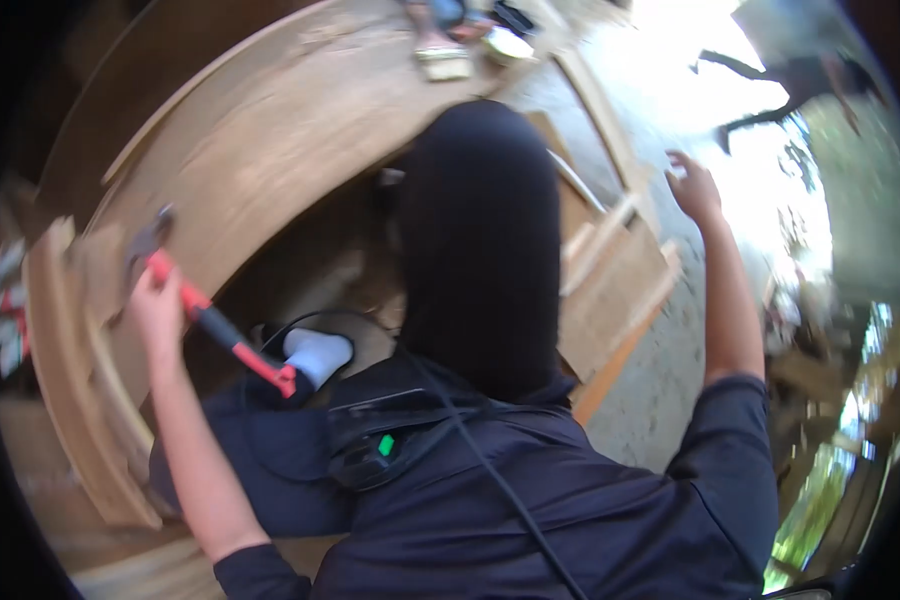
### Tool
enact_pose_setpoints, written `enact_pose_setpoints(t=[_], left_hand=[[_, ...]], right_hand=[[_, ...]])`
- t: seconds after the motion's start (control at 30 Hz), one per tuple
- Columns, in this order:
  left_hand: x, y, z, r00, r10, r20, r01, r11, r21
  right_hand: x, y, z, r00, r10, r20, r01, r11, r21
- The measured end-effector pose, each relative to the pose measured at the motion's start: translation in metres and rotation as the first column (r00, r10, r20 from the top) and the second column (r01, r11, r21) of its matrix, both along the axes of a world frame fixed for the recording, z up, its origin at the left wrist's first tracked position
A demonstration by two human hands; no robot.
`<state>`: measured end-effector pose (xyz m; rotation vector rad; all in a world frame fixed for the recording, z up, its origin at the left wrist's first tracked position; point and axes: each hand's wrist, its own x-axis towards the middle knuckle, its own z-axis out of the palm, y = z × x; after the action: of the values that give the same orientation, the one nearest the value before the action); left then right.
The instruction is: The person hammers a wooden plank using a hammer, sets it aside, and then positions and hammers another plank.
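At the left, my left hand (158, 308) is closed around a hammer (220, 328) with a red and black handle, gripping it just below the metal head. The hammer's handle slants down to the right over my dark-clothed leg. Its head lies near the edge of a curved wooden panel (270, 130). My right hand (695, 192) is raised at the right, fingers loosely bent and apart, with nothing visible in it. Pale wooden pieces (618, 285) lie below and to the left of it.
Curved wooden strips (75, 380) stand at the left. A paintbrush (442, 60) and a small round container (508, 45) are at the top. A white-socked foot (320, 352) shows below the panel. Another person (805, 85) is at the upper right, beyond the grey floor (635, 400).
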<state>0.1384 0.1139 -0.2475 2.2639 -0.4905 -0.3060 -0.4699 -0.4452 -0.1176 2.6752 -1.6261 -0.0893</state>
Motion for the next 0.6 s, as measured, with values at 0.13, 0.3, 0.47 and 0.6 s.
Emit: enact_pose_setpoints(t=[0.13, 0.3, 0.47, 0.6], left_hand=[[-0.025, -0.015, 0.018, 0.996, 0.075, -0.038, -0.080, 0.985, -0.151], [-0.033, -0.014, 0.030, 0.986, 0.137, 0.094, -0.139, 0.990, 0.013], [-0.031, -0.003, 0.036, 0.945, 0.121, 0.303, -0.147, 0.987, 0.064], [-0.021, 0.020, 0.105, 0.806, 0.148, 0.573, -0.264, 0.956, 0.124]], right_hand=[[0.111, 0.049, -0.007, 0.928, 0.310, 0.205, -0.322, 0.946, 0.029], [0.239, 0.101, 0.034, 0.743, 0.565, 0.359, -0.536, 0.823, -0.185], [0.353, 0.173, 0.070, 0.506, 0.718, 0.479, -0.742, 0.645, -0.184], [0.427, 0.237, 0.051, 0.160, 0.958, 0.239, -0.976, 0.190, -0.108]])
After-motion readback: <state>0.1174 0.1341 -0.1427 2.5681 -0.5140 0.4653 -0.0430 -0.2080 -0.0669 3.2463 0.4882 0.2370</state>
